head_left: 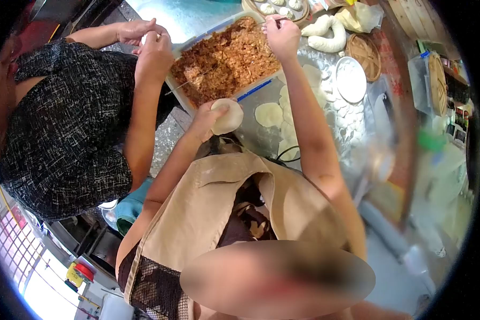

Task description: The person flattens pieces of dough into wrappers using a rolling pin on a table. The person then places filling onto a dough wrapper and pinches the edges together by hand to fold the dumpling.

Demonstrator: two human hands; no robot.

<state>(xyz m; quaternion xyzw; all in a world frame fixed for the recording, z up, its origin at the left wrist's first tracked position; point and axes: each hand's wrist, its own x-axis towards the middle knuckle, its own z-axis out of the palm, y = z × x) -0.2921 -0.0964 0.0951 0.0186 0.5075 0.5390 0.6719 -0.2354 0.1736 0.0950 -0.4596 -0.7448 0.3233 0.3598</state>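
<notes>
Worktop (pixel 160 12) stretches past the far rim of the filling tray (pixel 253 90); a co-worker's hands (pixel 153 47) crowd its far left corner. Open room lies between mine: my right hand (pixel 281 36) at the far right corner, its grip unclear, my left hand (pixel 204 121) by the near left corner, thumb and fingers pinching a round wrapper (pixel 231 121).

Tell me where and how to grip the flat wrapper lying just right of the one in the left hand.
Probably pinch the flat wrapper by its left edge, coming from the left: it is a thin disc, and that edge looks free, while other wrappers crowd its right. The left hand is nearest, but is busy with the held wrapper.
</notes>
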